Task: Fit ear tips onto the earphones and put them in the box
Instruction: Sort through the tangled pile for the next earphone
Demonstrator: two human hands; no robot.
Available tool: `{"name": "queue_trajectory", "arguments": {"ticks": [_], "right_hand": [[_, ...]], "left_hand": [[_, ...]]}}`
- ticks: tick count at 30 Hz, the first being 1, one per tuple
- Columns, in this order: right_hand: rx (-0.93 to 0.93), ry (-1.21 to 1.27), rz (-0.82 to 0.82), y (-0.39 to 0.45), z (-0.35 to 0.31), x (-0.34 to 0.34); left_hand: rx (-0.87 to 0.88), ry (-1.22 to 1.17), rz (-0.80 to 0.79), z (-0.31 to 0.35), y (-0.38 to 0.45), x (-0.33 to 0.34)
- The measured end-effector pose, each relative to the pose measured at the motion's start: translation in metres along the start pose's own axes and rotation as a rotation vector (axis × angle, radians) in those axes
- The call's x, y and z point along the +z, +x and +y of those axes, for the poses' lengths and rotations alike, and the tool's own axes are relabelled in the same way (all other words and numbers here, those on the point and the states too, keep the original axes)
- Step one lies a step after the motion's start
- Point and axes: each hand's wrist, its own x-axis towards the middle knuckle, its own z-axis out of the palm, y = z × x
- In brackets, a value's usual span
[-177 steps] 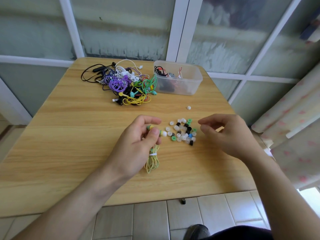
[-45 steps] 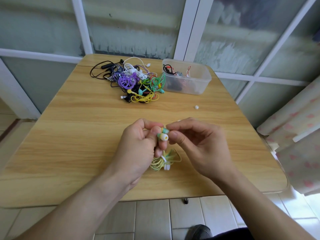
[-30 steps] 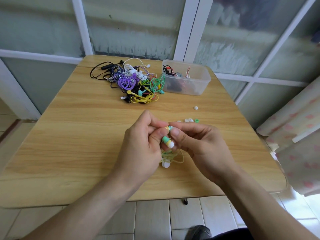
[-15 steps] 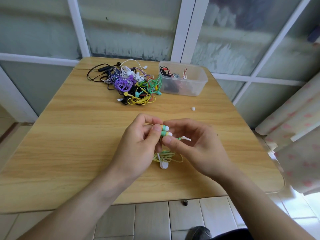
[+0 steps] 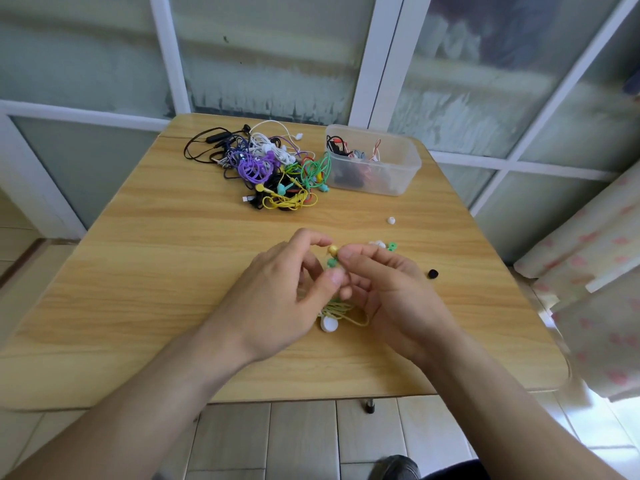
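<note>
Both hands pinch the yellow-green wired earphones over the bench middle.

The left hand (image 5: 277, 299) and right hand (image 5: 384, 289) meet fingertip to fingertip, curled round the small yellow and green earbuds (image 5: 332, 256), whose coiled cable (image 5: 341, 311) hangs onto the wooden bench (image 5: 156, 271). The tiny silicone tip could slip from the pinch and roll off. Loose ear tips (image 5: 384, 244) lie at 2 o'clock; the clear plastic box (image 5: 374, 164) sits far at 1 o'clock, beside the tangled earphone pile (image 5: 270, 168).

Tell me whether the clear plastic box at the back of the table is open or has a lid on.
Open. The clear plastic box has no lid on it, and earphone cables poke up past its rim.
</note>
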Motion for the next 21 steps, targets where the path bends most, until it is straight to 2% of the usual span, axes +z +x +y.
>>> {"name": "queue_trajectory", "arguments": {"ticks": [3,6,8,12,15,18,21], "right_hand": [[-0.027,0.021,-0.002,0.001,-0.005,-0.003],[-0.034,-0.018,-0.040,0.000,-0.007,-0.006],[-0.048,-0.038,-0.054,0.000,-0.008,-0.008],[-0.180,-0.182,0.005,0.002,-0.009,-0.009],[-0.236,-0.254,0.048,0.003,-0.005,-0.003],[-0.241,-0.243,0.068,0.003,0.001,0.008],[-0.291,-0.308,0.125,0.002,0.002,0.019]], "left_hand": [[-0.009,0.185,-0.206,-0.012,-0.001,-0.012],[-0.008,0.262,-0.205,-0.017,0.000,-0.020],[-0.038,0.150,-0.145,-0.020,0.001,-0.020],[-0.128,-0.320,-0.136,-0.013,0.005,-0.022],[-0.210,-0.627,-0.025,-0.008,0.010,-0.014],[-0.290,-0.741,0.136,-0.004,0.016,-0.004],[-0.290,-0.669,0.256,-0.003,0.022,0.002]]}}
